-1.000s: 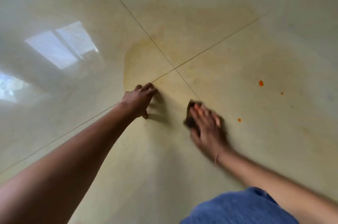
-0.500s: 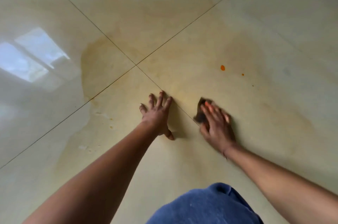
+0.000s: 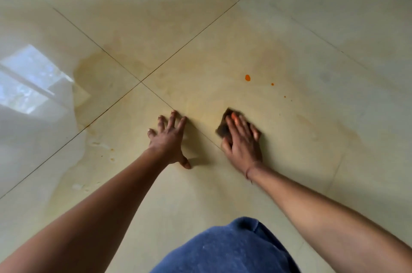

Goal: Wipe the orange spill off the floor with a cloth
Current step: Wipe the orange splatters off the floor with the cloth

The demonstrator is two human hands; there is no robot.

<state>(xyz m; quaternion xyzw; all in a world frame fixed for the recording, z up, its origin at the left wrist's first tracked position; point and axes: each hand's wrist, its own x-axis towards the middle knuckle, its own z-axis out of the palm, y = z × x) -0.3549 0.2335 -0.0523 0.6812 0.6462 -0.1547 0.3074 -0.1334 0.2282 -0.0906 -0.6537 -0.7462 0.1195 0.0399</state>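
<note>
on a glossy cream tiled floor, just to the near right of the crossing of four dark grout lines, a person's right hand presses a small dark brown cloth flat against the tile, fingers stretched out over it rather than curled round it; the hand is slightly blurred. the left hand lies on the near side of the crossing, released, palm down, fingers spread, holding nothing, its fingertips reaching one grout line. a pale orange-yellow film of spilled liquid spreads around the crossing over all four tiles and runs under both hands. to the right of the crossing, beyond the cloth and apart from it, sit a bright orange drop and a smaller orange speck. far left of the crossing the tile mirrors a bright window. well below the crossing, a knee in blue fabric shows between the bare forearms, and a thin thread band circles the right wrist.
</note>
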